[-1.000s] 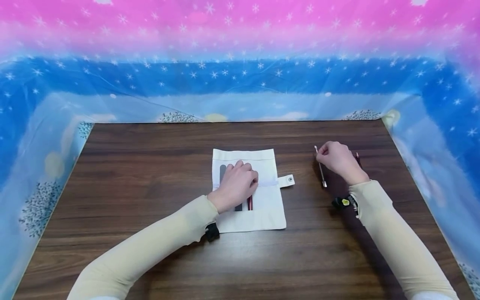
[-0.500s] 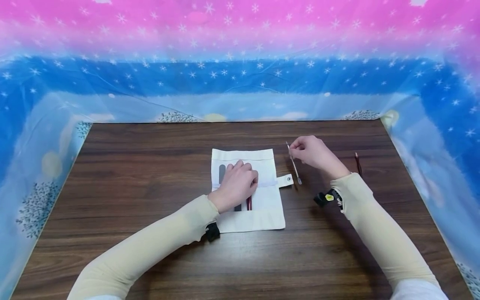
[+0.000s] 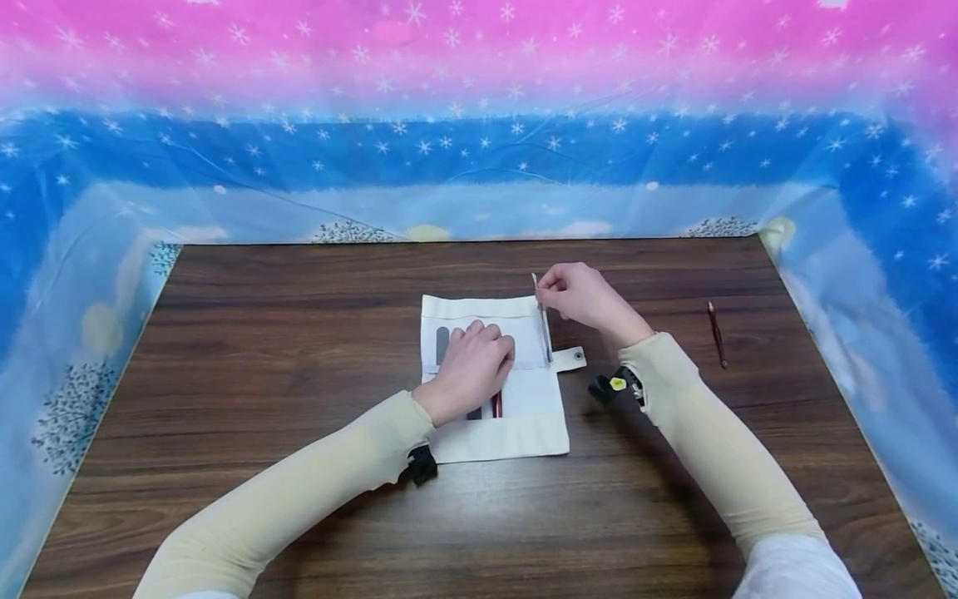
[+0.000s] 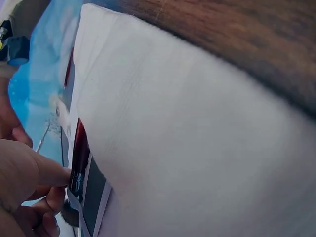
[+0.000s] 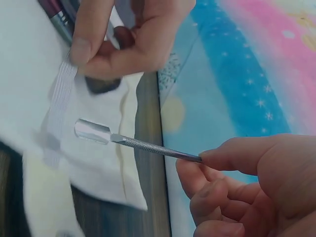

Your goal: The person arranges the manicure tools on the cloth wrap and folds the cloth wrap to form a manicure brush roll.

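A white fabric tool pouch (image 3: pixel 527 408) lies unfolded mid-table. My left hand (image 3: pixel 471 370) rests over it; in the right wrist view its thumb and finger pinch the pouch's elastic band (image 5: pixel 59 94). A grey nail file (image 3: pixel 443 339) and a dark-red-handled brush (image 4: pixel 79 153) lie in the pouch, partly covered by that hand. My right hand (image 3: pixel 585 298) pinches a metal cuticle pusher (image 5: pixel 148 146) near one end. The pusher's broad, scooped tip points at the band and hovers over the pouch's right side.
A strap with a snap button (image 3: pixel 570 359) sticks out from the pouch's right side. Farther right on the brown wooden table (image 3: pixel 299 499) lies a thin dark-red stick (image 3: pixel 716 335) with a pale tip. Snowflake-printed cloth (image 3: pixel 479 150) surrounds the back and sides.
My right hand has carried the cuticle pusher left from the table's right side to the pouch's right edge, uncovering the dark-red stick. The left hand has stayed in place.
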`<state>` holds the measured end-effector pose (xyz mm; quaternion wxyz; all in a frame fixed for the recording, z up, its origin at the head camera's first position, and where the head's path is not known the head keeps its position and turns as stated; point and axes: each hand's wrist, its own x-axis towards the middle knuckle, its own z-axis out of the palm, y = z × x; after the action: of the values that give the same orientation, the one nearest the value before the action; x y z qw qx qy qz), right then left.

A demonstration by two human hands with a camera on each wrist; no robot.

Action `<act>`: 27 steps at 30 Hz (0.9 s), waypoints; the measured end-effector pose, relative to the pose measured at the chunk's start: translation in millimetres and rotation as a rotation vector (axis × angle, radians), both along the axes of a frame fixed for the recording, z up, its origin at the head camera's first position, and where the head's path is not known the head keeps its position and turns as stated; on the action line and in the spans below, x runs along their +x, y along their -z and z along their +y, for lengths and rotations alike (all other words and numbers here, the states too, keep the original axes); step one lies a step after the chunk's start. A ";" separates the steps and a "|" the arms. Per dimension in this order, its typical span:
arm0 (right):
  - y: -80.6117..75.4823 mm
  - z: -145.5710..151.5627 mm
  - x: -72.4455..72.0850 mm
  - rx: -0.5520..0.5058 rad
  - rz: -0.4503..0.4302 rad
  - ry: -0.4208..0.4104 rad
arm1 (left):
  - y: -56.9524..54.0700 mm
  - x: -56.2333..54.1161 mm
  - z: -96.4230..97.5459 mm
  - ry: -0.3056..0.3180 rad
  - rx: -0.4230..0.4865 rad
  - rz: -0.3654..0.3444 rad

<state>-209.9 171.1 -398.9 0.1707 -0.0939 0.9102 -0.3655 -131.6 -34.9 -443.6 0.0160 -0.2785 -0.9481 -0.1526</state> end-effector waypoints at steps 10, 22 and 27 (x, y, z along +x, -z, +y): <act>6.3 -24.3 -9.5 -0.052 -0.005 0.027 | 0.9 3.2 -0.4 -0.016 -0.020 0.006; 17.8 -36.9 -13.3 -0.051 -0.025 0.055 | 1.5 4.2 -0.8 -0.025 -0.005 0.009; 19.6 -38.9 -9.4 -0.045 -0.039 0.059 | 2.3 5.2 -1.9 -0.028 0.012 0.000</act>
<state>-219.4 132.3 -418.5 0.1755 -0.0635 0.9006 -0.3925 -126.4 -36.8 -445.9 0.0197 -0.2650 -0.9510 -0.1580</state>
